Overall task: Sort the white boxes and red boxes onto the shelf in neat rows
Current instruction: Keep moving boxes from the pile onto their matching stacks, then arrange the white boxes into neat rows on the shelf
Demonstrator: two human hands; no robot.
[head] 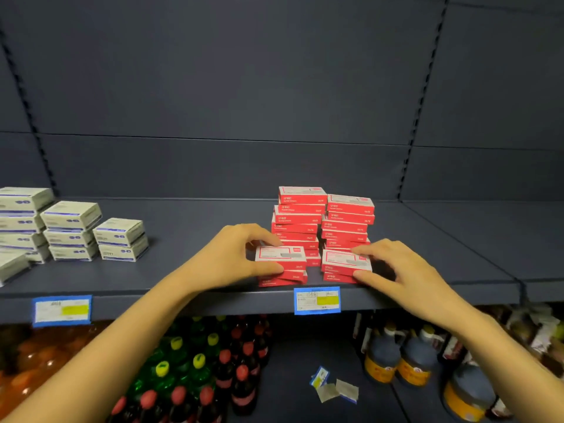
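- Left hand fingers grasp a short red stack.
- Right hand fingers grasp the second red stack beside it.
- White boxes lie well left of the fingers.

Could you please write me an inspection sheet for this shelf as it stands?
Surface: dark shelf, two price tags on its front lip.
Job's things: white boxes stacked at left; tall red stacks at back; left front red stack and right front red stack before them.
Clutter: loose labels on the lower shelf.
Grippers: left hand grips left front red stack; right hand grips right front red stack.
Cables: nothing seen.
Surroundings: bottles and jugs below.
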